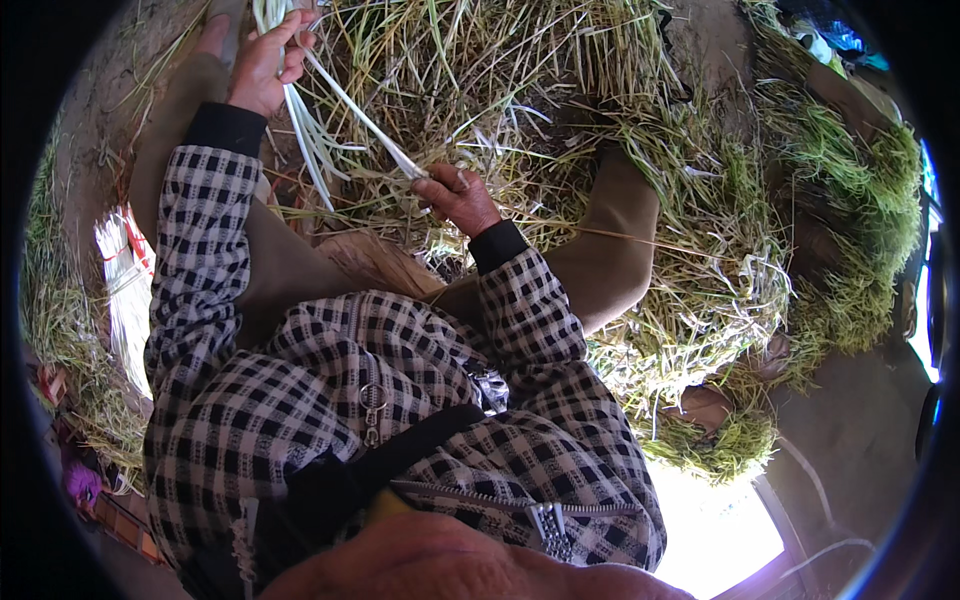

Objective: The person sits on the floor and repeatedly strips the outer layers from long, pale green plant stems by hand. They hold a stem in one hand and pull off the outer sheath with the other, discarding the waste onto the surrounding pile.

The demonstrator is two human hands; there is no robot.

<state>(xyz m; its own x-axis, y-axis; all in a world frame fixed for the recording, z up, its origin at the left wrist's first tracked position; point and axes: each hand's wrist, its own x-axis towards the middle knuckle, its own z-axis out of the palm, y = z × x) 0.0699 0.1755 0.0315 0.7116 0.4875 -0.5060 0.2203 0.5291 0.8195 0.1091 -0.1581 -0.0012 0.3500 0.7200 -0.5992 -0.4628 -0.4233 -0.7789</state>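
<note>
At the upper left, my left hand (270, 64) is closed round a bundle of pale, flat plant stalks (304, 131), whose loose ends fan downward below the fist. One pale stalk strand (367, 124) runs slantwise from beside that hand down to my right hand (459, 196). The fingers of my right hand pinch its lower end, right of the picture's middle top. Under both hands lies a heap of green and dry yellow grass-like stalks (525, 90). The top of the bundle is cut off by the picture's edge.
My bent legs, in brown trousers (615, 240), frame a piece of brown wood or bark (382, 262). A tied bundle of white stalks (124, 300) lies at the left. Green stalk piles (862, 225) stand along the right. A purple thing (81, 484) is at the lower left.
</note>
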